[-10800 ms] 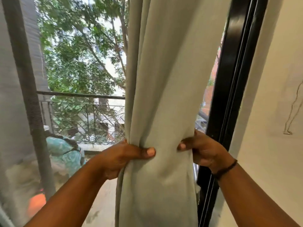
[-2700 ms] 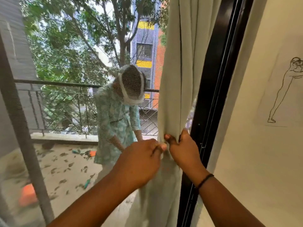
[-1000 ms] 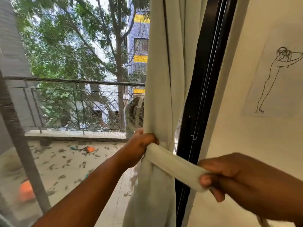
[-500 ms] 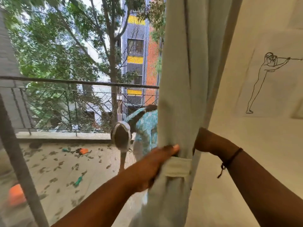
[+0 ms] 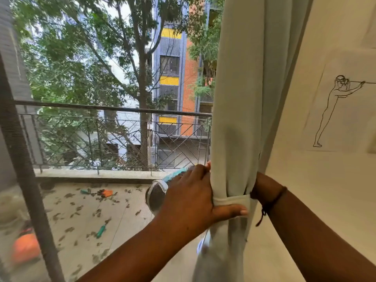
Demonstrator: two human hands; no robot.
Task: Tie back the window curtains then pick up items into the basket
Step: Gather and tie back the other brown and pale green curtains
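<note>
The pale grey-green curtain (image 5: 242,98) hangs bunched at the window's right edge, against the wall. A tie-back band (image 5: 232,201) of the same cloth wraps around it at waist height. My left hand (image 5: 191,198) grips the gathered curtain from the left, its thumb lying across the front just under the band. My right hand (image 5: 259,187) reaches behind the curtain on the wall side; only its wrist with a dark cord bracelet shows, the fingers are hidden.
A cream wall (image 5: 305,180) with a line drawing of a figure (image 5: 335,110) is at right. A dark window frame post (image 5: 26,169) stands at left. Outside, a person (image 5: 158,192) bends over on a balcony with a metal railing (image 5: 101,110).
The band now sits snug around the curtain. My left hand has slid down and closed round the bundle with its thumb under the band. My right hand has gone further behind the cloth.
</note>
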